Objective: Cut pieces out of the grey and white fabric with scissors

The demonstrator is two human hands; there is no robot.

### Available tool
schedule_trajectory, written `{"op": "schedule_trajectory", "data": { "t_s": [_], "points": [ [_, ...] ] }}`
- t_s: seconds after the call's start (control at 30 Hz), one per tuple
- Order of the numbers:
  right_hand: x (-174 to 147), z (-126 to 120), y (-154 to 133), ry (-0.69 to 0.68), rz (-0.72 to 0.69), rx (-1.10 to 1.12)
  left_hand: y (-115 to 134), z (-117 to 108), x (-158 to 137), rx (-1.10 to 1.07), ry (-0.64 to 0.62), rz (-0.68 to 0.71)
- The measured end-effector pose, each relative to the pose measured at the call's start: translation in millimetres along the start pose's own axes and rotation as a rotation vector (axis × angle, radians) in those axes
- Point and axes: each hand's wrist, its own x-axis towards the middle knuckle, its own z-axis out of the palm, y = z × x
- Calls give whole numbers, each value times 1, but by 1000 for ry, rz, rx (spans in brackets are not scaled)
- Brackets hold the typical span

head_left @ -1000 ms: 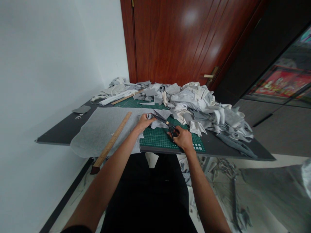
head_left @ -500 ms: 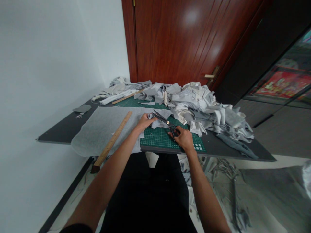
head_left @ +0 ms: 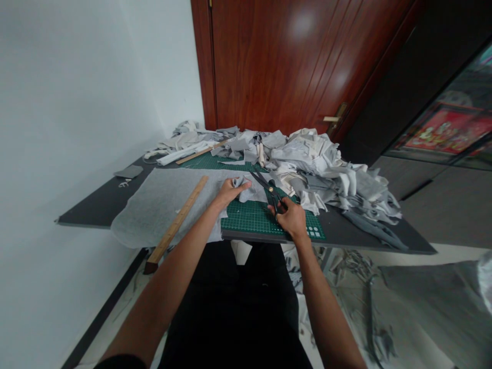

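Pinched in my left hand is a folded edge of light grey fabric, which spreads flat to the left across the table. My right hand grips black scissors by their handles. Their blades stand apart and point up and left, just right of my left hand, near the fabric's right end. Under the scissors and part of the fabric lies a green cutting mat. A wooden ruler rests slanted on the fabric, its near end overhanging the table edge.
Fabric scraps are heaped along the back and right of the dark table. A second wooden strip lies at the back left. A grey piece sits near the wall. More scraps litter the floor.
The scissors have shifted slightly right, away from my left hand, and their blades are spread wider. My left hand still holds the fabric in nearly the same place.
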Motion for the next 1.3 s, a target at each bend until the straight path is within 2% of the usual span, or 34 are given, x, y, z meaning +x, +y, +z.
{"op": "schedule_trajectory", "data": {
  "t_s": [0.33, 0.57, 0.77, 1.3],
  "points": [
    [0, 0, -1, -44, -65, -30, -4, 1, 2, -9, 58, 2],
    [-1, 1, 0, -34, -48, -42, -8, 0, 8, -47, 107, 47],
    [0, 0, -1, -46, -57, -64, -5, 0, 9, -80, 84, 96],
    [0, 1, 2, -42, -77, -81, -8, -1, 10, -78, 55, 100]
  ]
}}
